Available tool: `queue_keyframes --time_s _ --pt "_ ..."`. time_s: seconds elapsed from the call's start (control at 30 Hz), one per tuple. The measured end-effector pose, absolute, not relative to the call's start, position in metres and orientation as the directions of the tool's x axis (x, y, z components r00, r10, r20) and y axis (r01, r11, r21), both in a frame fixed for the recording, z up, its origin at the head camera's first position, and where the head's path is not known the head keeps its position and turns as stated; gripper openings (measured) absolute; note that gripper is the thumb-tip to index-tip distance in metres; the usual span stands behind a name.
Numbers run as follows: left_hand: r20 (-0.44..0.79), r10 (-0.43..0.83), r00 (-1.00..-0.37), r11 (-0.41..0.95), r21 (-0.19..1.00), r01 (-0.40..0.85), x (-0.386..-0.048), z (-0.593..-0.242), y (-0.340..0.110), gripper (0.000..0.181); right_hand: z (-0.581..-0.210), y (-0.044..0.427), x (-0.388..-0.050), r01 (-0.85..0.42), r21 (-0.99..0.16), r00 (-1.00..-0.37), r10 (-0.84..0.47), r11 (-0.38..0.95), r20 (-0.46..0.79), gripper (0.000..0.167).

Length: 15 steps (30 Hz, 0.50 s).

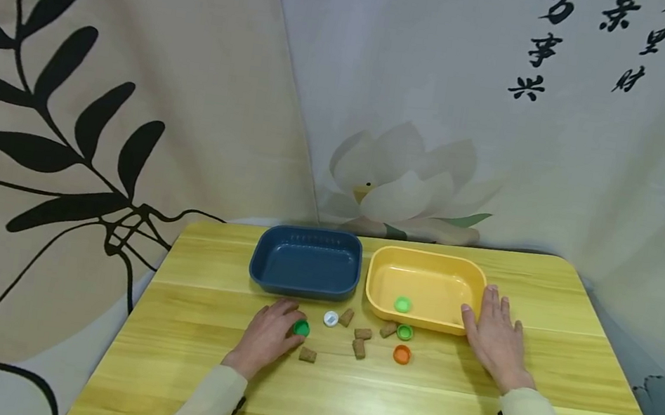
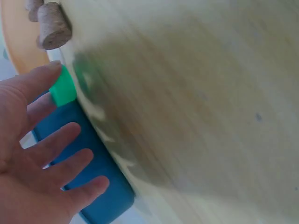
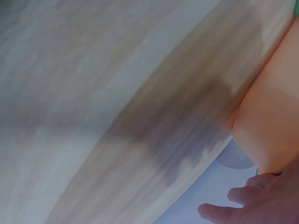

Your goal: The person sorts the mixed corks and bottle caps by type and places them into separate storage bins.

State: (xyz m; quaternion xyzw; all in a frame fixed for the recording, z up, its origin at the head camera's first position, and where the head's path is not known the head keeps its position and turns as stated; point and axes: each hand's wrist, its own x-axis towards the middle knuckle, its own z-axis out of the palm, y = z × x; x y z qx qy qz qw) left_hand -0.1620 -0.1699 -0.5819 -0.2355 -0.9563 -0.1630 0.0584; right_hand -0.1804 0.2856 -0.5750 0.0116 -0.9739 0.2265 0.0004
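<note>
Working at a wooden table point(image 1: 393, 414), with a yellow tray point(image 1: 437, 279) and, just to its left, a blue tray point(image 1: 304, 271), both longer from side to side than from front to back. Resting the right hand point(image 1: 499, 341) at the yellow tray's near right corner, with thumb at the rim and with extended fingers slightly apart. Holding the left hand point(image 1: 268, 337) in front of the blue tray, with thumb and index finger pinching a green cap point(image 1: 301, 328) and with the other three fingers spread. From these fingertips, nearer to the blue tray, straight ahead, than to the yellow one, farther off to the right past corks point(image 1: 359, 348) and a white cap point(image 1: 331, 319). On so round a cap, no long axis to judge by; much nearer to the left hand than to the right. In the right wrist view, seeing only part of the yellow tray and of the right hand, both cut off by the frame. Cannot tell the pinched cap's height above the table, nor make out the index fingertip behind it in the left wrist view.
</note>
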Motion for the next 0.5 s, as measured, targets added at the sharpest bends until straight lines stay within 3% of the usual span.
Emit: queue_keyframes --time_s 0.5 --pt "0.286 0.432 -0.855 0.814 0.285 0.506 -0.160 -0.537 -0.133 0.042 -0.575 0.285 -0.180 -0.031 -0.445 -0.999 -0.023 0.895 0.022 0.083"
